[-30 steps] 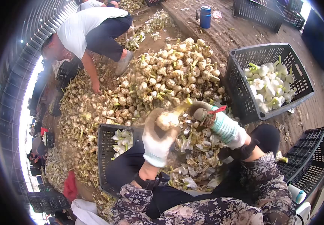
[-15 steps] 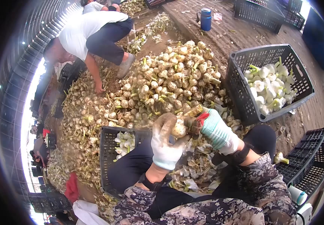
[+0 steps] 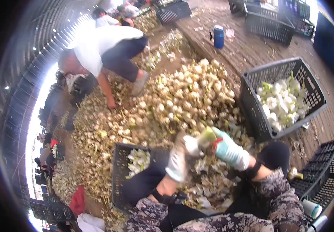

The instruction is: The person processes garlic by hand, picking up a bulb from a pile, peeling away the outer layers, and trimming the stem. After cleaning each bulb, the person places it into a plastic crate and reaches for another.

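Note:
My left hand (image 3: 177,160), in a soiled white glove, is closed around a white garlic bulb (image 3: 192,145); motion blurs its fingers. From the bulb a pale green stalk (image 3: 207,136) reaches up toward my right hand (image 3: 230,153). That hand wears a mint-green and white glove and is closed, with a small red piece (image 3: 216,144) showing by the thumb; what it belongs to is hidden. Loose peelings (image 3: 209,181) lie beneath both hands, between my legs. Beyond my hands rises a large heap of unpeeled garlic (image 3: 190,92).
A black crate (image 3: 260,116) of peeled white garlic stands at right, a smaller one (image 3: 119,176) by my left leg. Lower right is another black crate (image 3: 321,166). A person in a white shirt (image 3: 107,38) bends over the heap. A blue bottle (image 3: 218,37) stands behind.
The bulb in my left hand was brownish and now looks white, with a green stalk showing. The whole view has shifted, so the scene sits lower and further right.

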`<state>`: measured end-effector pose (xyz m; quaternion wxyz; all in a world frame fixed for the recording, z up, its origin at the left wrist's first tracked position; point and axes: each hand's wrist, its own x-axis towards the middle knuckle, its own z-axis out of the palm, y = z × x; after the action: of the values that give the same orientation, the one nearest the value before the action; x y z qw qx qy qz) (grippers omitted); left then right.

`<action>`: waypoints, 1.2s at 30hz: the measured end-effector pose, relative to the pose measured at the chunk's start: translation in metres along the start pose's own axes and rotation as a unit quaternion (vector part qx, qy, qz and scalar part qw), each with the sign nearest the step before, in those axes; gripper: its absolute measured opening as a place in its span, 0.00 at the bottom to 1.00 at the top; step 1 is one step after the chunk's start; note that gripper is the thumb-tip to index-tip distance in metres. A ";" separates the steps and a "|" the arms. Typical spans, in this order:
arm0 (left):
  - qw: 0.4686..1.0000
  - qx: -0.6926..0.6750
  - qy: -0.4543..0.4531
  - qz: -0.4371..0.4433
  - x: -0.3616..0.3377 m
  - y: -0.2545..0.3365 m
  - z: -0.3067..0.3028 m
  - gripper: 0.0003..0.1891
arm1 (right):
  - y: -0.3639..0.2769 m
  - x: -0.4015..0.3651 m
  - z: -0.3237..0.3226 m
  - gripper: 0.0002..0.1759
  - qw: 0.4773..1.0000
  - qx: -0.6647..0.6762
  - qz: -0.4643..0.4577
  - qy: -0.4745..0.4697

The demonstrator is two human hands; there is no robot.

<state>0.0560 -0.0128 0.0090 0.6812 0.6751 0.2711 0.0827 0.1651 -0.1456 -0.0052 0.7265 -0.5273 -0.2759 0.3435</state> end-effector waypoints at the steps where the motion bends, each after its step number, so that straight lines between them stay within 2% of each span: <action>1: 0.985 0.148 -0.032 0.078 0.002 -0.015 -0.007 0.27 | 0.008 0.001 -0.002 0.11 0.998 -0.034 -0.058 -0.001; 3: 0.985 0.101 0.031 0.136 -0.004 -0.021 0.007 0.28 | 0.021 0.004 -0.003 0.12 0.954 -0.256 -0.113 0.107; 4: 0.961 0.199 0.031 0.190 0.000 -0.020 -0.004 0.32 | 0.004 0.002 -0.002 0.12 0.957 -0.256 -0.120 0.071; 5: 0.979 0.124 0.021 0.162 -0.001 -0.021 -0.004 0.34 | -0.016 -0.003 0.001 0.12 0.947 -0.288 -0.138 0.025; 6: 0.994 -0.043 -0.031 0.101 -0.007 -0.007 -0.003 0.30 | -0.013 -0.001 0.000 0.10 0.974 -0.191 -0.122 0.020; 7: 0.974 -0.208 -0.085 0.034 -0.012 0.002 -0.003 0.27 | -0.013 -0.002 -0.002 0.09 0.991 -0.093 -0.100 0.014; 8: 0.953 -0.278 -0.117 0.004 -0.012 0.006 -0.004 0.26 | -0.021 -0.003 -0.014 0.05 0.998 0.062 0.015 -0.025; 9: 0.926 -0.346 -0.149 -0.027 -0.013 0.008 -0.006 0.26 | -0.024 -0.009 -0.021 0.07 0.980 0.190 0.037 -0.037; 11: 0.928 -0.353 -0.113 -0.032 -0.009 0.002 -0.004 0.36 | -0.031 -0.015 -0.014 0.09 0.954 0.287 0.080 0.010; 12: 0.928 -0.355 -0.112 -0.029 -0.004 -0.004 -0.003 0.36 | -0.026 -0.013 -0.014 0.09 0.955 0.284 0.080 0.008; 14: 0.979 -0.174 -0.080 0.071 0.000 -0.020 -0.001 0.38 | -0.010 -0.010 -0.012 0.12 0.990 0.137 0.019 0.040; 15: 0.984 -0.149 -0.068 0.066 -0.013 0.006 0.013 0.37 | -0.009 -0.012 -0.010 0.12 0.991 0.106 0.062 0.047; 17: 0.992 -0.114 -0.048 0.003 -0.018 0.003 0.012 0.30 | 0.003 -0.015 -0.013 0.09 1.000 0.001 0.010 0.014; 18: 0.986 -0.145 -0.085 0.020 -0.015 0.000 0.006 0.29 | -0.016 -0.016 -0.011 0.06 0.991 0.110 0.076 0.003; 19: 0.969 -0.227 -0.099 0.008 -0.014 0.002 0.005 0.30 | -0.013 -0.015 -0.012 0.06 0.991 0.110 0.076 0.005; 21: 0.936 -0.308 -0.171 0.013 -0.011 0.001 0.002 0.32 | -0.001 -0.006 -0.015 0.05 0.947 0.300 0.067 0.087; 22: 0.931 -0.326 -0.166 0.005 -0.012 0.005 0.004 0.33 | 0.004 0.002 -0.019 0.08 0.959 0.261 -0.003 0.106; 23: 0.924 -0.347 -0.161 -0.007 -0.013 0.008 0.008 0.34 | 0.008 0.010 -0.027 0.07 0.939 0.315 0.031 0.132; 25: 0.908 -0.377 -0.183 0.001 -0.013 -0.002 -0.002 0.35 | 0.001 0.006 -0.042 0.08 0.943 0.293 0.009 0.155; 27: 0.912 -0.366 -0.187 0.001 -0.011 0.006 -0.005 0.36 | 0.011 0.012 -0.047 0.09 0.969 0.125 0.052 0.208; 28: 0.908 -0.379 -0.182 -0.001 -0.010 0.004 -0.010 0.36 | 0.005 0.008 -0.039 0.07 0.985 -0.046 0.030 0.162; 29: 0.903 -0.391 -0.177 0.002 -0.008 -0.001 -0.014 0.37 | 0.014 -0.007 -0.034 0.07 0.925 -0.255 -0.268 0.086; 30: 0.901 -0.386 -0.196 0.024 -0.001 -0.012 -0.018 0.37 | 0.028 -0.009 -0.041 0.07 0.947 -0.291 -0.129 -0.036; 31: 0.916 -0.367 -0.161 0.023 -0.004 -0.007 -0.015 0.35 | 0.015 -0.004 -0.034 0.08 0.936 -0.313 0.012 -0.157; 32: 0.931 -0.336 -0.140 0.014 -0.007 0.003 -0.011 0.32 | -0.007 -0.010 -0.024 0.07 0.918 -0.301 0.222 -0.135; 33: 0.946 -0.303 -0.119 0.007 -0.008 0.010 -0.010 0.30 | 0.005 -0.013 -0.022 0.19 0.818 -0.534 0.071 -0.201; 35: 0.947 -0.283 -0.147 0.032 -0.006 0.009 -0.011 0.30 | 0.036 -0.026 -0.032 0.33 0.783 -0.593 -0.091 -0.165; 36: 0.947 -0.263 -0.173 0.058 -0.005 0.008 -0.012 0.30 | 0.043 -0.022 -0.035 0.40 0.855 -0.488 -0.074 -0.160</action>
<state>0.0481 -0.0039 0.0188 0.8649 0.4904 0.0781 0.0728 0.1692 -0.1747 -0.0579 0.3445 -0.7303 -0.5586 0.1897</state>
